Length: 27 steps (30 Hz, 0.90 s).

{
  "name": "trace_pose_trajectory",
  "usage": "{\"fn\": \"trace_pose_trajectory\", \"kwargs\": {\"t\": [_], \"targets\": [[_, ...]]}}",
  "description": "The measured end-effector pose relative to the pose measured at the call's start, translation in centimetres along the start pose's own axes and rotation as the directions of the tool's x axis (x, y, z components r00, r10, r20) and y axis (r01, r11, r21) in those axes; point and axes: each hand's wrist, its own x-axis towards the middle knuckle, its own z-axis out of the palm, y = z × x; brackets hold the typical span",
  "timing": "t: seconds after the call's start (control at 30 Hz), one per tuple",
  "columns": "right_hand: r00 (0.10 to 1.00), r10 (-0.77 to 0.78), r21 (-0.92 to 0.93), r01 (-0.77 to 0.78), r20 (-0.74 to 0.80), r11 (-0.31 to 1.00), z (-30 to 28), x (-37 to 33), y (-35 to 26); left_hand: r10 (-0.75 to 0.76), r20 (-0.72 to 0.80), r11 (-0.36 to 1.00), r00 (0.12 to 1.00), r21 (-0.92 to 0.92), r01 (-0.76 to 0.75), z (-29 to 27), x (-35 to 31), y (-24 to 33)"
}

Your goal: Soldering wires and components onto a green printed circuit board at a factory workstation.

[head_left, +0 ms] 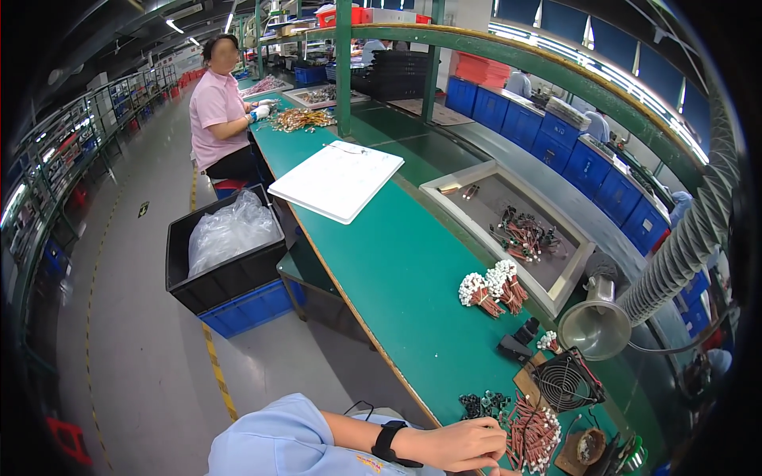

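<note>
My left hand (467,444) is at the bench's near edge, a black band on its wrist and a light blue sleeve above. Its fingers are curled together in a pinch; whatever they hold is hidden. Of my right hand (505,472), only a sliver of finger shows at the lower rim, close to the left fingertips. Right beside the hands lies a pile of short reddish-brown wire leads (533,432) with white ends. Small black parts (482,404) are heaped just beyond my left hand.
A small black fan (567,381) and a metal extraction hood (597,327) stand to the right. Farther up the green bench (397,278) lie bundled leads (494,287) and a white board (337,181). A black crate (186,278) holds plastic bags. A co-worker (221,119) sits at the far end.
</note>
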Motion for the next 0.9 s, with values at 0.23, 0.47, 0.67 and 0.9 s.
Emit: {"fn": "trace_pose_trajectory", "kwargs": {"t": [0.23,0.47,0.67,0.9], "targets": [[0.998,-0.017,-0.028,0.019,0.064,0.999,-0.6,0.0,0.0,0.022,0.014,0.999,1.000,-0.031,-0.021,0.2,-0.1,-0.2],[0.992,-0.081,-0.010,0.082,0.098,0.997,-1.0,0.5,0.0,0.038,0.055,0.999,0.998,-0.034,-0.036,0.3,-0.2,-0.8],[0.991,-0.049,-0.032,0.054,0.126,0.998,-1.4,0.7,-0.1,0.001,0.108,0.996,0.994,-0.088,0.008,0.4,0.1,-0.9],[0.985,-0.050,-0.026,0.055,0.163,0.998,-1.9,1.1,0.7,-0.004,0.086,0.998,0.996,-0.065,0.009,0.3,-0.2,-0.8]]}}
